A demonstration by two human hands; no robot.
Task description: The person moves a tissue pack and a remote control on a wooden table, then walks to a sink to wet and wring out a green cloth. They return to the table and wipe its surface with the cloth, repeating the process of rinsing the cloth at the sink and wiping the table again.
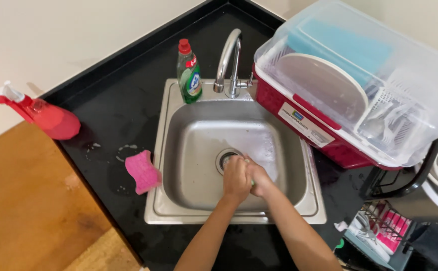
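Sponge [249, 171], a small greenish one, is almost hidden between the two hands, low in the steel sink [179, 150] just beside the drain [227, 158]; only a sliver of it shows, so I cannot be sure of its kind.

In the head view, the left hand [236, 179] and the right hand [260, 179] are pressed together around it, fingers curled, each grip closed on the same small thing. To do this scrubbing well, I judge the pressure should stay flat on the basin floor, with short strokes.

Ahead of the grip stands the faucet [229, 60], its spout hanging above the hands, and beside it the green dish soap bottle [189, 73]. To the left of the grip, a pink cloth [142, 171] lies over the sink rim, partly on the black counter [113, 105]. Farther left lies a red spray bottle [43, 114], well apart. To the right of the grip, the red dish drainer [329, 135] with its clear lid stands close to the sink edge.

Open room is mostly inside the basin, to the left of the grip; the basin walls limit wide strokes.
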